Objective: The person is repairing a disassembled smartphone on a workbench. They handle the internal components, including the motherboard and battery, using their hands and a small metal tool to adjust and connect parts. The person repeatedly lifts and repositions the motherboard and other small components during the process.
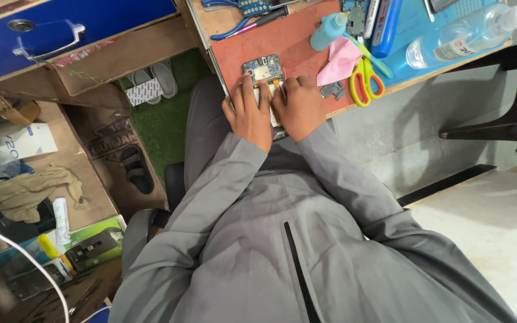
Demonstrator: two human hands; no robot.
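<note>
Item in hand: opened phone point(266, 75), back removed, blue circuit board with a metal shield exposed; laid flat on the red mat point(288, 45) near the bench's front edge; lower half hidden under both hands.
Left hand point(249, 116): laid palm-down on the phone's left side, fingers stretched toward the board; pressing rather than gripping, nothing seen enclosed.
Right hand point(300, 107): laid on the phone's right side, fingers curled, tips just beside the orange flex ribbon point(276, 84); whether anything small is pinched cannot be told.
Step judged: work at the flex ribbon below the board, the body steadied by the left hand; seating or lifting cannot be distinguished.
Next move, judged: fine fingertip pressure called for at the ribbon, the phone kept from sliding on the mat; a tool is likely needed, none being held.
Near at hand: pink cloth point(339, 60), touching the yellow-handled scissors point(363, 81); small dark loose part point(333, 90) just right of the right hand; teal squeeze bottle point(329, 30) behind the cloth; clear spray bottle point(462, 36) well apart on the blue tray point(417, 27).
Clothing: grey jacket sleeves reaching both wrists.
</note>
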